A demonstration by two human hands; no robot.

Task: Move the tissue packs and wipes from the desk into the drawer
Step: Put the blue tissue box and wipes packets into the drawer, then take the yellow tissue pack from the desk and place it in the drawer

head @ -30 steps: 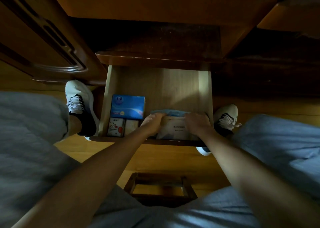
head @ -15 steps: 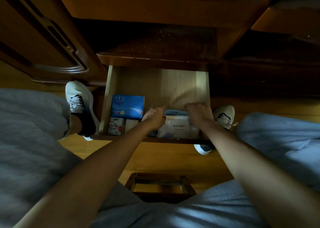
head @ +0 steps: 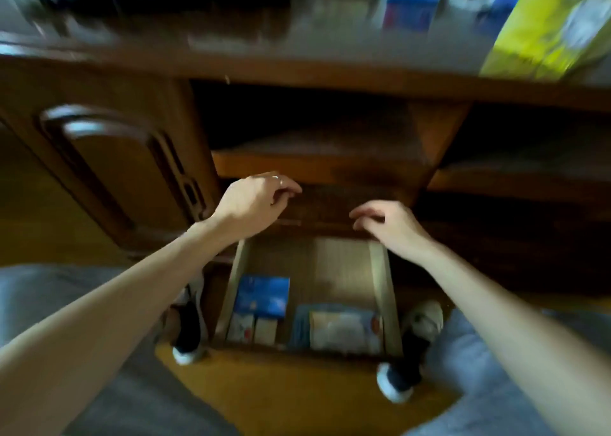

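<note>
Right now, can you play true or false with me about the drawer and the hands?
1. The drawer is open. True.
2. The left hand is holding a tissue pack. False: it holds nothing, its fingers loosely curled above the drawer.
3. A blue pack lies in the drawer's left part. True.
4. The right hand is pressing on the wipes pack. False: it is raised above the drawer, apart from the pack.
5. The desk top is bare. False: a blurry yellow pack sits there.
</note>
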